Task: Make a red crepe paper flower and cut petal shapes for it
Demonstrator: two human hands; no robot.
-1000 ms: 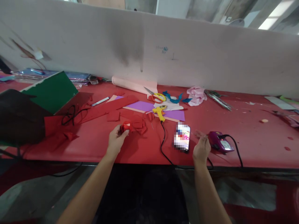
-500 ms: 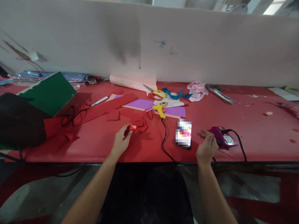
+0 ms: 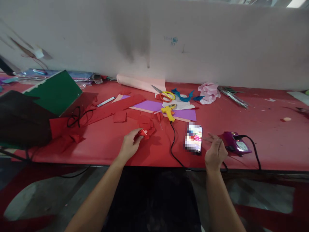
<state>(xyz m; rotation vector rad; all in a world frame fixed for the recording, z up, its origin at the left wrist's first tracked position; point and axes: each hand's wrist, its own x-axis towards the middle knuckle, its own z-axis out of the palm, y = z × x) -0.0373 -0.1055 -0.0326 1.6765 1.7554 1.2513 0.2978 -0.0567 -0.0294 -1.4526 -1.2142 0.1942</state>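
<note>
My left hand [image 3: 131, 145] is closed in a pinch on a small red paper piece [image 3: 144, 132] with a pale patch, just above several red paper scraps. My right hand [image 3: 215, 150] is beside the lit phone [image 3: 197, 139], its fingers stretched toward the screen and nothing seen in them. Part of the phone picture is pixelated. Close on the right of that hand lies a purple power socket box [image 3: 238, 143] with a black cord. A yellow glue gun [image 3: 169, 112] rests between my hands, beyond the phone.
Scissors [image 3: 165, 94], blue scraps [image 3: 184, 96] and purple paper [image 3: 147, 105] lie toward the back. A pink paper roll [image 3: 140, 83] is against the wall. Crumpled pink paper [image 3: 209, 93] is at right. A green board [image 3: 56, 91] and dark bag [image 3: 23, 119] stand left.
The view has tilted down and shifted slightly left. My right hand has come a little nearer the phone, fingers toward its screen. My left hand still holds the red paper piece.
</note>
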